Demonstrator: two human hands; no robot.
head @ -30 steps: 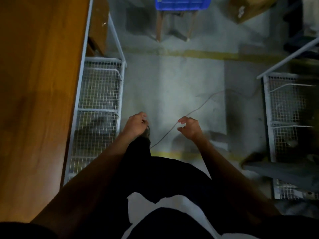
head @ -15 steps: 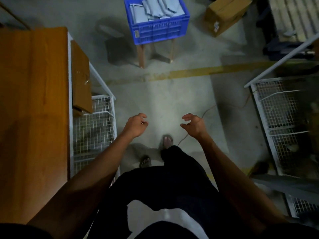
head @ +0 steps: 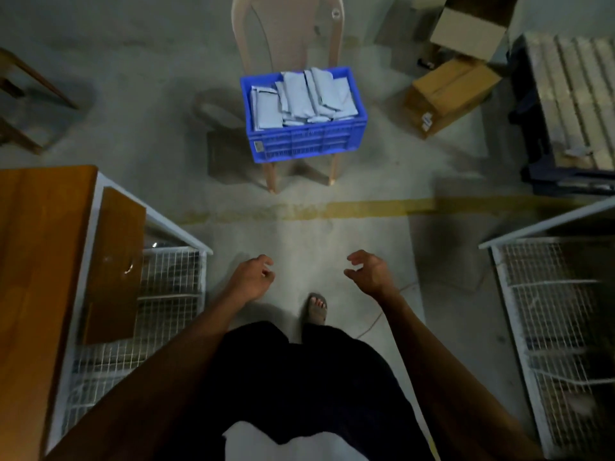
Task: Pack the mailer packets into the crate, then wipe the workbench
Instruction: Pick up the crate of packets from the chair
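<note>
Nearing crate [head: 304, 134] since before; left hand [head: 250, 280], right hand [head: 370, 271] still empty, fingers loosely curled.

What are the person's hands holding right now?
Nothing. The left hand and the right hand both hang empty over the floor with loosely curled fingers. The mailer packets lie in the blue crate ahead.

Both bare forearms reach forward and down from the lower corners. The left hand [head: 252, 279] hangs with fingers loosely curled, holding nothing. The right hand [head: 371, 272] is likewise empty, its fingers bent and spread, thumb pointing toward the left hand.
</note>
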